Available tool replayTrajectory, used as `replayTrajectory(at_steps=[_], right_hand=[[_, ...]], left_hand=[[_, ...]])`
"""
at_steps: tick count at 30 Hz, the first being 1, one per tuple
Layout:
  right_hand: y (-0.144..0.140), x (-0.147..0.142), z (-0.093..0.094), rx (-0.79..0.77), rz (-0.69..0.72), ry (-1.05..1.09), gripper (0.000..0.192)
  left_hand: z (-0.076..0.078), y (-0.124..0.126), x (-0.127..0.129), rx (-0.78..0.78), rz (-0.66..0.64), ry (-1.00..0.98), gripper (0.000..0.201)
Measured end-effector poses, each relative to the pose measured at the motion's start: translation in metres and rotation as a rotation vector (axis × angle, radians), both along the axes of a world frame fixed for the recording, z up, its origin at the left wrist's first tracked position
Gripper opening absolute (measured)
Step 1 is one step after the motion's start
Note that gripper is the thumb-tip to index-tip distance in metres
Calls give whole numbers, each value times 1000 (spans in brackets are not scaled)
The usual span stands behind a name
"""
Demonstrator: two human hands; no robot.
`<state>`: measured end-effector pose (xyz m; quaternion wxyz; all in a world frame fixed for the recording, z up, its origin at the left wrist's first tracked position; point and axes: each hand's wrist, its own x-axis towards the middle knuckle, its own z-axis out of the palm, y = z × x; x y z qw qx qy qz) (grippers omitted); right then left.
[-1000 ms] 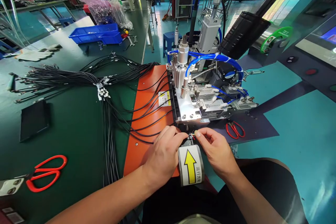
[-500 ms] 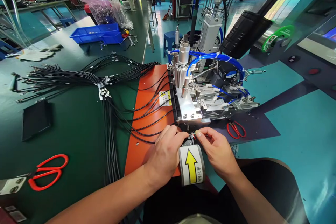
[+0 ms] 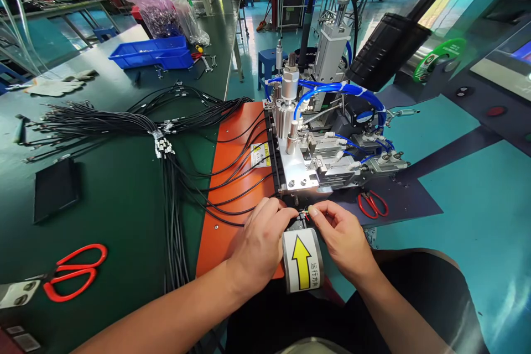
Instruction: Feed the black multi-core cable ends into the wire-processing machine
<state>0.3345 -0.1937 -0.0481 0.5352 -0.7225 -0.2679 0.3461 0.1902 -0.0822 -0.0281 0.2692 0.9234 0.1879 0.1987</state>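
My left hand (image 3: 262, 243) is closed at the front of the machine (image 3: 307, 138), thumb and finger pinching a black cable near its end. Thin coloured wires (image 3: 306, 214) fan out of that end. My right hand (image 3: 341, 239) pinches the tips of these wires between thumb and forefinger. Just below the fingertips is a metal cylinder with a yellow arrow label (image 3: 302, 260). Several black cables (image 3: 232, 182) run over the orange plate (image 3: 219, 249) toward the machine's edge. My left fingers hide most of the held cable.
A big bundle of black cables (image 3: 108, 121) with white connectors lies on the green table (image 3: 133, 199). Red-handled scissors (image 3: 77, 274) are at the left, and a smaller red-handled pair (image 3: 372, 204) is by the machine. A black lamp-like cylinder (image 3: 388, 52) hangs over the right side.
Both hands stay almost in the same place, still pinching the cable end and its wires. The view has shifted very slightly.
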Motion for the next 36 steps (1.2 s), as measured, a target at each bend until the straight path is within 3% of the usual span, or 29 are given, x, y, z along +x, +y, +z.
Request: replayTrajectory(at_steps=[36], right_hand=[[0, -4, -1, -14, -16, -135, 30]], left_hand=[[0, -1, 0, 32, -13, -9, 25]])
